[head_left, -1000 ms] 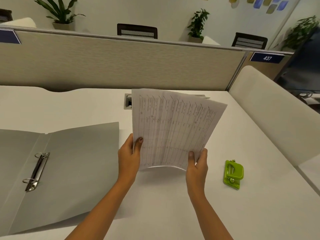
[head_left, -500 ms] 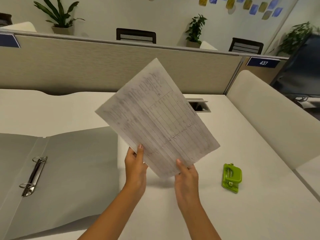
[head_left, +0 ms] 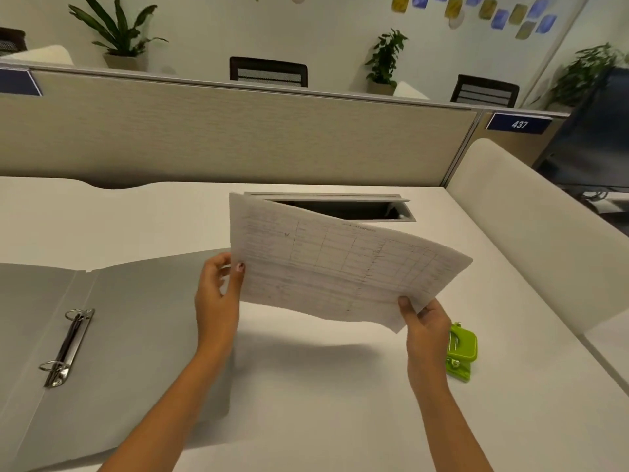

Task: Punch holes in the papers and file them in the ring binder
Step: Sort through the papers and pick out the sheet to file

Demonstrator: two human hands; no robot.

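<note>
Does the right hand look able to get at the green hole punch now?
Likely yes: the hole punch lies just beside the right hand, nothing between. But that hand pinches the papers and must release first.

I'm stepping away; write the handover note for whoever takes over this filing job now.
The left hand pinches the left edge of the papers; the right hand pinches their lower right corner.
The papers are held above the desk. The hole punch lies on the desk by the right hand, untouched. The ring binder lies open on the left, nothing on its rings.
Done: binder opened, papers in hand.
Left: punch the papers, file them.
</note>
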